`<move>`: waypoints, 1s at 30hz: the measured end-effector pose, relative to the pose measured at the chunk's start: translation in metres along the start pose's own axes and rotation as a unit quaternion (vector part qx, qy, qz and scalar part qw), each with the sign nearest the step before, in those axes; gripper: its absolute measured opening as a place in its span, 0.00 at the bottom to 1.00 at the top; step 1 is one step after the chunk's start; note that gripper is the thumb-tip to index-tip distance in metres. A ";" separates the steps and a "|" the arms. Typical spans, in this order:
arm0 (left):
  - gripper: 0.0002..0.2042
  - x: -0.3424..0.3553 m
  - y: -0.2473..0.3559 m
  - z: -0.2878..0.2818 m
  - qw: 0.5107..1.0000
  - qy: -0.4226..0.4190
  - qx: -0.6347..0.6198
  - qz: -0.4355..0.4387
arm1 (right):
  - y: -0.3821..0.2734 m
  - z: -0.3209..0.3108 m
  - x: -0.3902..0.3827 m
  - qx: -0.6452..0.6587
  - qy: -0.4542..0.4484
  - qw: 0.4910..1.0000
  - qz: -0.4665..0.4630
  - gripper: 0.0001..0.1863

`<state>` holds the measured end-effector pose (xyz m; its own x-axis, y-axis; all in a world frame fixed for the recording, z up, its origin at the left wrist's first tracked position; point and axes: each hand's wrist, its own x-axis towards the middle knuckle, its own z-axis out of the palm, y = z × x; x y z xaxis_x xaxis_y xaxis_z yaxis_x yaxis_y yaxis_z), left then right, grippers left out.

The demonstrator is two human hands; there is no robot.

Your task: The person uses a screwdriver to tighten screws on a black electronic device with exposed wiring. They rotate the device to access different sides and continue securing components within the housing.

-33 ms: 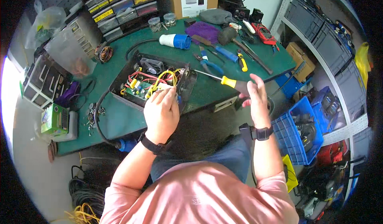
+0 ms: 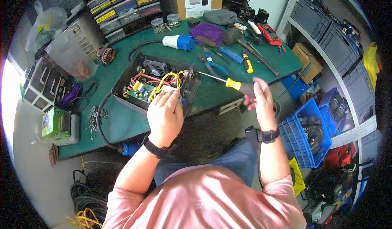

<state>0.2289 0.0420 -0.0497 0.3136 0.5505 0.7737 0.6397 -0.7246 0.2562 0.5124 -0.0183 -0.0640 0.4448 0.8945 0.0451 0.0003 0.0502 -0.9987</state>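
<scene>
An opened black case (image 2: 136,100) lies on the green workbench, with a fan (image 2: 156,68), a circuit board and red and yellow wires (image 2: 165,84) inside. My left hand (image 2: 165,112) grips the case's near right part, its fingers together over the edge; the fingertips are partly hidden. A screwdriver (image 2: 233,84) with a yellow and black handle lies level, its shaft reaching the case's right end panel. Where the tip meets the panel is too small to make out. My right hand (image 2: 263,100) is around the handle's end, fingers partly curled.
Behind the case lie a blue and white plug (image 2: 179,42), pliers (image 2: 214,67), a hammer (image 2: 257,55) and a purple cloth (image 2: 207,33). Loose screws (image 2: 96,119) are scattered at left. A blue crate (image 2: 302,135) stands right of the bench.
My right hand's fingers have shifted slightly about the screwdriver handle. My left hand and the case stay in place.
</scene>
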 end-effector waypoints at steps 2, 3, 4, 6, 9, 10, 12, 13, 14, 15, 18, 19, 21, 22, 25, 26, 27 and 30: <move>0.12 -0.001 -0.001 0.001 1.000 0.002 0.003 0.004 | 0.005 -0.008 0.003 -0.003 -0.037 0.998 0.052 0.26; 0.12 0.000 0.000 0.002 1.000 -0.001 0.002 0.005 | 0.009 -0.008 0.000 -0.030 -0.022 0.999 -0.021 0.26; 0.12 0.000 0.001 0.002 1.000 -0.003 0.001 0.006 | 0.013 -0.005 -0.003 -0.057 -0.006 0.994 -0.094 0.26; 0.12 0.000 0.000 0.002 1.000 -0.005 0.004 0.006 | 0.014 0.000 -0.003 -0.044 -0.002 0.982 -0.182 0.26; 0.12 -0.001 0.001 0.001 1.000 -0.007 0.002 -0.006 | 0.004 0.005 -0.004 0.029 0.018 0.996 -0.079 0.28; 0.11 0.000 0.002 -0.001 1.000 -0.012 0.001 -0.016 | 0.005 0.001 -0.001 0.010 -0.008 0.999 -0.039 0.28; 0.11 0.002 0.004 -0.007 0.999 -0.020 0.002 -0.033 | 0.008 -0.007 0.008 -0.031 -0.038 0.999 -0.016 0.29; 0.11 0.003 0.008 -0.008 0.999 -0.025 0.004 -0.039 | 0.009 -0.012 0.007 -0.055 -0.034 0.997 -0.028 0.29; 0.11 0.004 0.007 -0.008 0.999 -0.029 0.005 -0.041 | 0.014 -0.007 0.003 -0.074 -0.007 0.993 -0.096 0.28; 0.11 0.002 0.006 -0.006 0.998 -0.036 0.014 -0.049 | 0.018 0.000 0.000 -0.087 0.017 0.982 -0.164 0.27; 0.12 0.000 0.002 -0.001 0.999 -0.019 -0.006 -0.027 | 0.015 0.003 -0.003 -0.036 0.031 0.991 -0.123 0.24; 0.12 0.001 0.000 -0.003 1.000 -0.016 -0.009 -0.023 | 0.015 0.002 -0.003 -0.023 0.022 0.998 -0.059 0.23; 0.12 -0.001 0.001 0.000 1.000 0.001 -0.016 -0.018 | 0.019 -0.010 0.001 -0.014 -0.018 1.000 0.013 0.24; 0.12 -0.001 0.001 0.000 1.000 0.005 -0.009 -0.019 | 0.022 -0.012 0.002 -0.009 -0.028 1.000 0.008 0.23; 0.11 -0.002 -0.001 0.001 1.000 0.011 -0.006 -0.015 | 0.030 0.000 0.003 -0.034 0.023 0.989 -0.144 0.22; 0.11 -0.003 -0.001 0.001 1.000 0.013 -0.005 -0.014 | 0.029 0.006 0.002 -0.035 0.041 0.986 -0.160 0.22; 0.11 -0.003 -0.002 0.001 1.000 0.012 -0.005 -0.015 | 0.028 0.011 0.001 -0.037 0.060 0.982 -0.176 0.21; 0.11 -0.002 -0.001 0.000 1.000 0.014 -0.004 -0.016 | 0.013 0.004 -0.001 0.019 0.026 0.999 -0.031 0.18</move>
<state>0.2277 0.0419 -0.0519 0.2738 0.5622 0.7804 0.6432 -0.7103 0.2860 0.5081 -0.0164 -0.0765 0.4910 0.8649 0.1039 -0.0049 0.1220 -0.9925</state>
